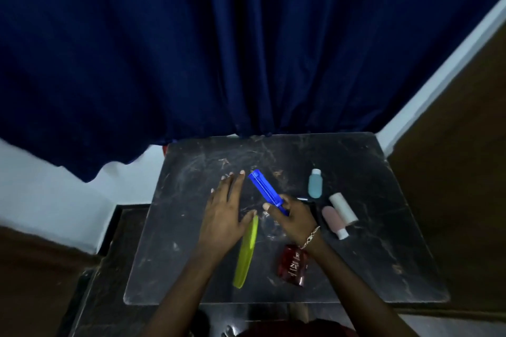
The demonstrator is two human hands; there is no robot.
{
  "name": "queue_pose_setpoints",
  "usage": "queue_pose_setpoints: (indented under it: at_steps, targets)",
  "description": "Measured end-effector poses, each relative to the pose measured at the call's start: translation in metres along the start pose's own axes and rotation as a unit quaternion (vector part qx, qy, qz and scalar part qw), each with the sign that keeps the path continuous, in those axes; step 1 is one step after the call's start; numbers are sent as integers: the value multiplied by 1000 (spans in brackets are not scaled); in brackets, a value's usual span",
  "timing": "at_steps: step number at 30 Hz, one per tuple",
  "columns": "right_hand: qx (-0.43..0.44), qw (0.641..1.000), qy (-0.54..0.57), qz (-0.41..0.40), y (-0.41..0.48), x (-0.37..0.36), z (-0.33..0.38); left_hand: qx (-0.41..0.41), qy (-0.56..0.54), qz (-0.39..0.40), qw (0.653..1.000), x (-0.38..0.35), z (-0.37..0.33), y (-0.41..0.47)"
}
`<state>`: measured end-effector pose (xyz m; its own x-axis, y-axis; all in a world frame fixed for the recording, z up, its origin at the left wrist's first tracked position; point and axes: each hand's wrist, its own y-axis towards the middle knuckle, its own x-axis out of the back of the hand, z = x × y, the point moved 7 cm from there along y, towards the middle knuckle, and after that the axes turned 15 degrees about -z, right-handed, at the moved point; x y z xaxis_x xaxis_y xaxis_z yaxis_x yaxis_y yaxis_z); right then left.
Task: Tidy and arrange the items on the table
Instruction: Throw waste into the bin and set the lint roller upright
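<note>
Counter [191, 268]: three small bottles [315, 185], one green comb [246, 254], one red packet [293, 264]. Right hand [294, 217] fingers closed around one blue case [267, 190]; left hand [223, 210] flat, fingers spread.

Your right hand [291, 216] covers the near end of the blue case [267, 191], so you can't see how your fingers wrap it. A thin dark thing [308, 200] peeks out past that hand; it is too hidden to name. Your right wrist hides the top of the red packet [293, 268], and its print is too small to read. Your left hand [224, 213] covers part of the green comb [246, 252].
</note>
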<state>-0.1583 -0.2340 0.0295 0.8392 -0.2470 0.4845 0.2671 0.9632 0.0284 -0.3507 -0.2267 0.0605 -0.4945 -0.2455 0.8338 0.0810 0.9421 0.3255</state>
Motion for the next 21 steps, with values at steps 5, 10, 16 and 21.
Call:
queue_pose_setpoints:
  at_steps: [5,10,16,21]
  targets:
    - [-56,996,-2,-67,17,62,-39,-52,-12,47,997,-53,-52,18]
    - [-97,985,-43,-137,32,130,-81,-126,-25,104,986,-118,-114,30]
    - [-146,973,-34,-175,33,186,-136,-273,-18,189,943,-193,-199,36]
    - [-179,963,-39,-199,28,217,-170,-344,79,287,891,-251,-233,35]
